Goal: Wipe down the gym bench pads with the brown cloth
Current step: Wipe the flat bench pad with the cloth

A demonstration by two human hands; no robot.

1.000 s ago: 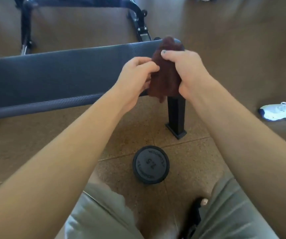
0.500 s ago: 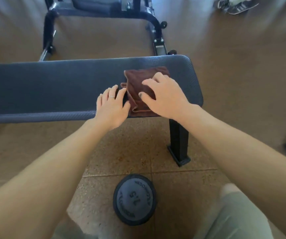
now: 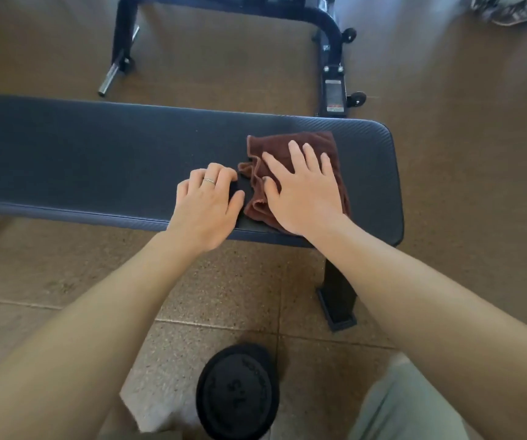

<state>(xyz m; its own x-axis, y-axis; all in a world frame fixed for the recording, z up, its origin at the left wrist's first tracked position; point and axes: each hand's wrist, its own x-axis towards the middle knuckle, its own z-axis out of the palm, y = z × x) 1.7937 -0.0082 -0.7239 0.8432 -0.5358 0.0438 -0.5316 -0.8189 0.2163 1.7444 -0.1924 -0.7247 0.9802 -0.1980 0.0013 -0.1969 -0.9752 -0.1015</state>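
Observation:
A dark blue-grey gym bench pad (image 3: 97, 154) runs across the view from the left edge to the right. Near its right end lies the folded brown cloth (image 3: 271, 144). My right hand (image 3: 300, 188) lies flat on the cloth with its fingers spread and pressing down. My left hand (image 3: 206, 201) rests on the pad just left of the cloth, fingers loosely bent, the fingertips close to the cloth's left edge and holding nothing. A ring is on one of its fingers.
A black weight plate (image 3: 236, 392) lies on the tiled floor below the bench, near my knees. The bench's black leg (image 3: 338, 296) stands at the right. Another black machine frame (image 3: 329, 42) sits behind the bench. Shoes (image 3: 510, 7) lie at the top right.
A second ago both hands held the cloth bunched up above the bench end. It now lies folded on the pad, with my right hand flat on it and my left hand beside it.

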